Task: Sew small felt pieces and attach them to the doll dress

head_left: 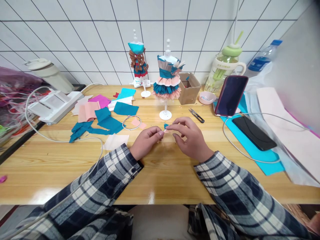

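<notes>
My left hand (148, 141) pinches a small piece of teal and pink crepe paper (166, 126) between thumb and fingers, low over the wooden table. From the other side, my right hand (190, 137) reaches in with its fingers bent and spread; a fingertip touches or nearly touches the paper, while the thumb stays apart from it. Just beyond the hands stands a small white dress form (167, 78) in a layered teal and pink paper dress. Black thread snips (196, 115) lie behind my right hand. An embroidery hoop (132, 123) rests behind my left hand.
Teal paper scraps (107, 119) and pink ones lie left. A second dressed form (138, 61), a cardboard box (189, 89) and a pink dish (207, 97) stand behind. To the right are a propped phone (231, 95), another phone (254, 132) and a cable. A white cable crosses my left sleeve.
</notes>
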A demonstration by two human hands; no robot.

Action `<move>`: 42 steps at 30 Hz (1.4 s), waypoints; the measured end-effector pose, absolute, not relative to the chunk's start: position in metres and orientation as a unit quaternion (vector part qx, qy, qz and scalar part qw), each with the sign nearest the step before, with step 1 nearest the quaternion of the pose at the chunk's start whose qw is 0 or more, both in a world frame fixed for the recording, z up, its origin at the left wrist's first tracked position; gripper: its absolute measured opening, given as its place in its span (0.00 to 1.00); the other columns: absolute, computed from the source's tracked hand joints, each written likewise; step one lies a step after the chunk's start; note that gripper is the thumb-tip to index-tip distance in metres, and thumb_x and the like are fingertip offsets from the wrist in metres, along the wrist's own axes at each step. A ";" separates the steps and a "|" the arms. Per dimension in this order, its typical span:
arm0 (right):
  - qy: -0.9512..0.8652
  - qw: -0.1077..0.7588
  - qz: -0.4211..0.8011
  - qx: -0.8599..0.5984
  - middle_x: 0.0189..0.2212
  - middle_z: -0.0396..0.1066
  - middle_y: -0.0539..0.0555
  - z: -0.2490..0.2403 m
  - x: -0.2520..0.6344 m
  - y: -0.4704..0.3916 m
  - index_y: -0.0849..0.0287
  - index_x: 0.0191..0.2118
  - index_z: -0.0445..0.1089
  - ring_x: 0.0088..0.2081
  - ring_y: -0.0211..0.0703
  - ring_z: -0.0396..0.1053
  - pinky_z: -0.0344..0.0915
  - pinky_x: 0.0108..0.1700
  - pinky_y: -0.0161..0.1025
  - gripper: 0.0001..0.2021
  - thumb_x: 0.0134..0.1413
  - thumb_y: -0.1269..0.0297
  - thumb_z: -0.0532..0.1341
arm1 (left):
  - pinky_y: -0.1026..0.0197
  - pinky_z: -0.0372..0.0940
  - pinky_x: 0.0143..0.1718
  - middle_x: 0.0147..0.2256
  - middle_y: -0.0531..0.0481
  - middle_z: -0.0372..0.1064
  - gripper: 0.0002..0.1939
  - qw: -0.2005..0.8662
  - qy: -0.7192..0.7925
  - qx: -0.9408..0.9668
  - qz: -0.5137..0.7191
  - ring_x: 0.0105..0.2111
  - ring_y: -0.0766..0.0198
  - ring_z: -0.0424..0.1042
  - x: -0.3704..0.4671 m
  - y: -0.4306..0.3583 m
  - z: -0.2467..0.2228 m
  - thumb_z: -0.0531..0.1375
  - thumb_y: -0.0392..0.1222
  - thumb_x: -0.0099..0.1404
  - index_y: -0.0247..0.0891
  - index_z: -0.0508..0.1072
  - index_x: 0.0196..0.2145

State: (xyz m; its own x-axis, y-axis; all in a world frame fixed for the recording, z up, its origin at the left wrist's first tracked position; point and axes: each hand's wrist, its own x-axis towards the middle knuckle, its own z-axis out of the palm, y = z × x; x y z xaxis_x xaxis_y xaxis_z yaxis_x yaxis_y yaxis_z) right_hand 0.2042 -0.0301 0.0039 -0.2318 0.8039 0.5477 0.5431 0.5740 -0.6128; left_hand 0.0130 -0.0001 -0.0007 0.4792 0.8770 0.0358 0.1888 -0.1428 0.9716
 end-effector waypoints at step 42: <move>-0.465 0.440 0.561 -0.525 0.38 0.70 0.52 -0.004 0.189 -0.028 0.54 0.50 0.64 0.26 0.35 0.65 0.61 0.17 0.29 0.25 0.45 0.53 0.64 | 0.63 0.62 0.34 0.31 0.51 0.68 0.10 0.538 0.415 0.607 0.411 0.32 0.66 0.68 0.017 0.002 -0.010 0.63 0.41 0.55 0.36 0.67 0.34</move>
